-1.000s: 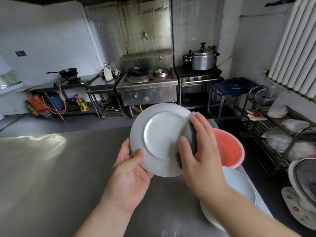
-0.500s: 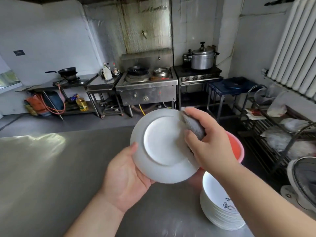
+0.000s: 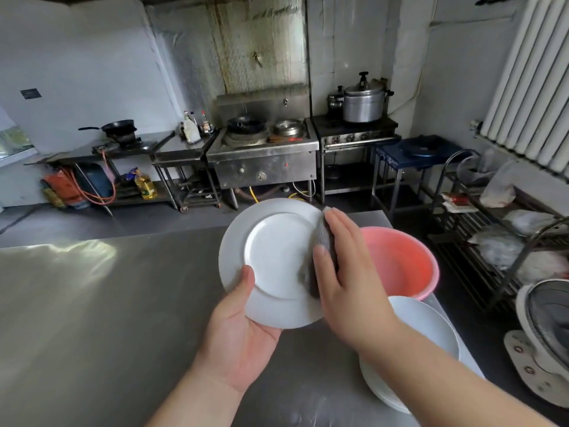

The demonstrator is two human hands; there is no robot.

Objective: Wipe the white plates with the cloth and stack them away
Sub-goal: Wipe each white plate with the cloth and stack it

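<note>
A white plate point(image 3: 274, 257) is held up tilted above the steel table, facing me. My left hand point(image 3: 243, 331) grips its lower left rim, thumb on the face and fingers underneath. My right hand point(image 3: 348, 278) holds a dark grey cloth point(image 3: 324, 238) against the plate's right rim, thumb in front and fingers wrapped over the edge. A stack of white plates point(image 3: 421, 328) stands on the table at the lower right, partly hidden by my right forearm.
A pink plastic basin point(image 3: 403, 260) sits on the steel table point(image 3: 92, 318) just behind the stack, near the table's right edge. A fan point(image 3: 545, 328) and a wire rack point(image 3: 492, 241) stand to the right. Stoves and pots line the far wall.
My right hand slid the cloth from the plate's upper right down along the right rim, fingers now straighter over the edge. The plate turned a little in my left hand.
</note>
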